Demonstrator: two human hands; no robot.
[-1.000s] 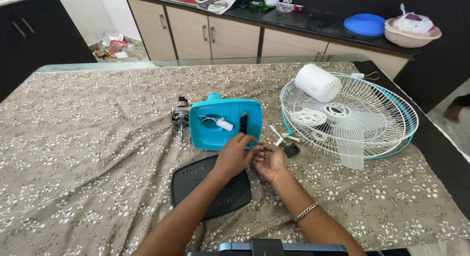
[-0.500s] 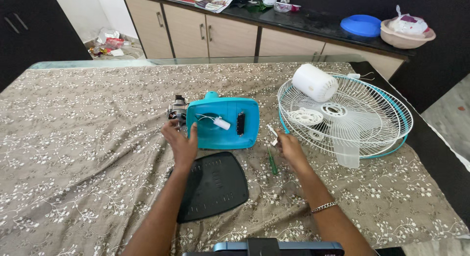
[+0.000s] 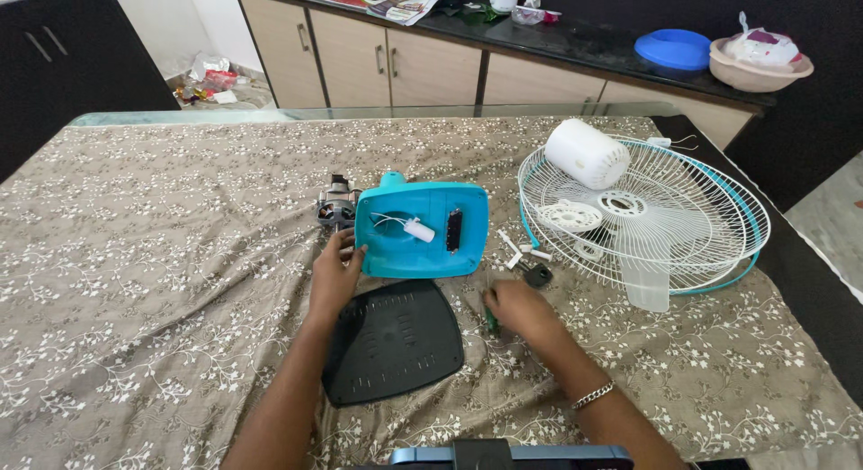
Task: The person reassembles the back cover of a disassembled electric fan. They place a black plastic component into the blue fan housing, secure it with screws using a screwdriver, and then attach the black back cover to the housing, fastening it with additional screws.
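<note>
My left hand (image 3: 334, 274) grips the left rim of a teal plastic fan housing (image 3: 467, 245) that lies open side up on the patterned tablecloth. Inside the housing lie a white capacitor (image 3: 420, 230) with thin wires and a black slot. A metal motor (image 3: 336, 210) sticks out behind the housing's left edge. My right hand (image 3: 517, 310) is curled over a green screwdriver (image 3: 491, 323) lying on the cloth in front of the housing. A black plastic cover plate (image 3: 391, 344) lies between my forearms.
Small white pieces and a black knob (image 3: 537, 273) lie right of the housing. A white wire fan grille (image 3: 710, 209) with a clear blade and a white cylindrical cap (image 3: 586, 153) fills the right side. Behind, a counter holds a blue lid (image 3: 672, 48) and a pink bowl (image 3: 760, 67).
My right hand has moved from the small white pieces down to the green screwdriver and closed over it. My left hand stays at the housing's left rim.
</note>
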